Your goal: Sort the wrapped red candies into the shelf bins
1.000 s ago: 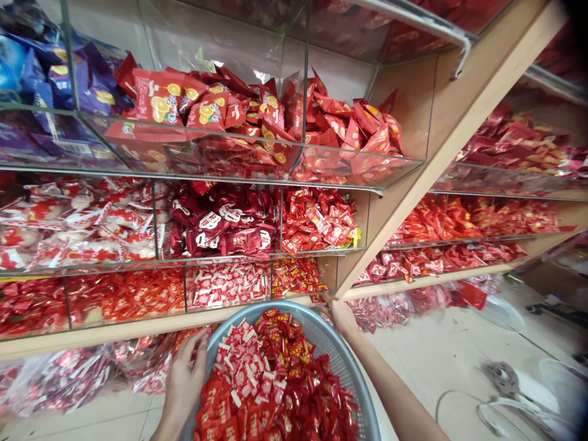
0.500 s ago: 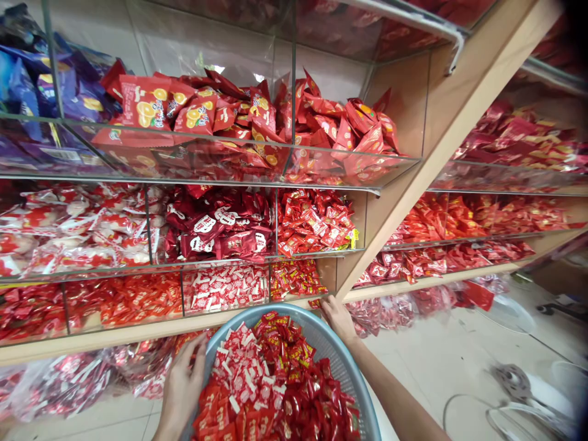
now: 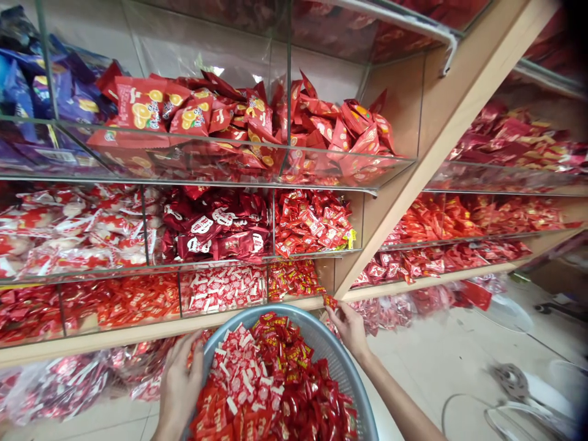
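A blue-grey plastic basket (image 3: 348, 361) with a slotted wall stands in front of me, loaded with wrapped candies in separate heaps. White-and-red candies (image 3: 243, 367) lie at its left, red-and-yellow ones (image 3: 282, 337) at the back, dark red ones (image 3: 316, 401) at the right and orange-red ones (image 3: 223, 416) at the front. My left hand (image 3: 179, 373) grips the basket's left rim, thumb side hidden in part. Beyond the right rim, my right hand (image 3: 348, 324) pinches a small red-and-yellow wrapped candy (image 3: 329, 301) at its fingertips, close to the bottom shelf's wooden edge (image 3: 307, 303).
Clear-fronted shelf bins hold more candies: red orange-print packets (image 3: 142, 110), maroon packets (image 3: 220, 229) and small red-and-yellow candies (image 3: 294, 278). A slanting wooden upright (image 3: 441, 147) divides the shelves. Bagged candies (image 3: 73, 380) lie below. A cable (image 3: 445, 398) crosses the tiled floor at right.
My right hand has drawn back and lifted from the shelf edge, now with the small candy between its fingers. The left hand stays at the basket rim. The view has shifted slightly.
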Demonstrator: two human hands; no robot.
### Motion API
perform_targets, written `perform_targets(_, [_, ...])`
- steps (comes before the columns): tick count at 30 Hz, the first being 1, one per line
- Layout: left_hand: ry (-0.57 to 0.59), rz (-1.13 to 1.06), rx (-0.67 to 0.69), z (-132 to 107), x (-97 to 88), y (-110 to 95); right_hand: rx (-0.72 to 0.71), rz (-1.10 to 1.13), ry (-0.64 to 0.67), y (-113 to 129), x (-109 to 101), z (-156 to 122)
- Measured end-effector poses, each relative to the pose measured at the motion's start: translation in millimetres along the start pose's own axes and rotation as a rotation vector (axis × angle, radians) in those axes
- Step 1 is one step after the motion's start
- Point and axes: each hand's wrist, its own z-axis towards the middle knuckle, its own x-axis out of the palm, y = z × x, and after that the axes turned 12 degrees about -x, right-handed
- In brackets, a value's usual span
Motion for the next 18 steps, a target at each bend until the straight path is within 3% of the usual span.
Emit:
perform_targets(2, [0.064,-0.099,-0.021,-7.1,7.2,-32.6,0.173,0.293,-0.04,27.9,-0.2,-2.9])
perform_targets(7, [0.67,-0.415,-0.22,-35.2,40.3,-125.4,0.367,0.755,0.155,90.5,19.3,-15.7])
perform_targets(9, [0.765,-0.519,-0.253,-42.3,51.6,-144.9,0.4,0.864,0.195,105.5,25.7,-19.8])
perform_targets(12, [0.744,-0.599,-0.331,-44.5,60.1,-149.5,0.46,0.964,0.216,116.8,27.5,-22.7])
perform_targets(18, [0.637,-0.873,-0.718,-36.8,58.7,-131.6,0.559,1.007,0.211,115.1,23.9,-26.4])
